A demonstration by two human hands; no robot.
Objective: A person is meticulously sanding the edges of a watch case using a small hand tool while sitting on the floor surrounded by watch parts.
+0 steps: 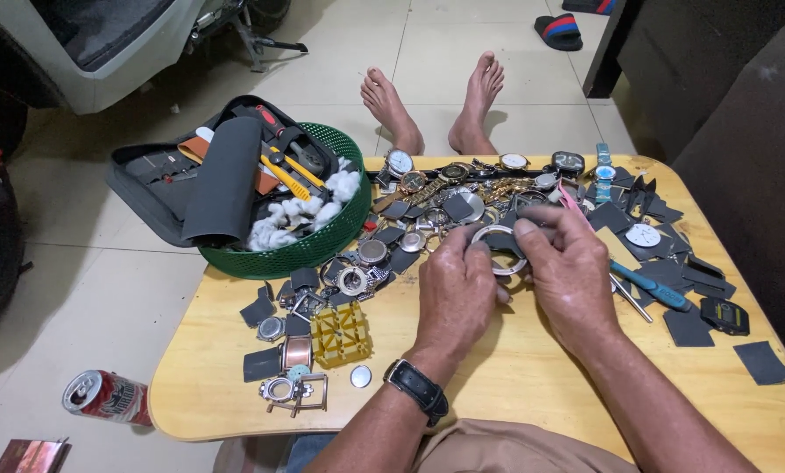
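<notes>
Fingers of left hand (456,289) and right hand (568,267) pinched together on round silver watch case (498,248), above wooden table (515,368).

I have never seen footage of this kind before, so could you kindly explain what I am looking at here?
There is one picture, taken by a camera worn on a person's head, looking down at their own two bare hands. The left hand, with a black wristwatch, and the right hand together hold a round metal watch case ring over a low wooden table. On it lie watches, watch parts and dark pads, a yellow plastic holder, a blue-handled tool and a green basket with cotton. The person's bare feet show beyond the table; a drink can lies on the floor.
</notes>
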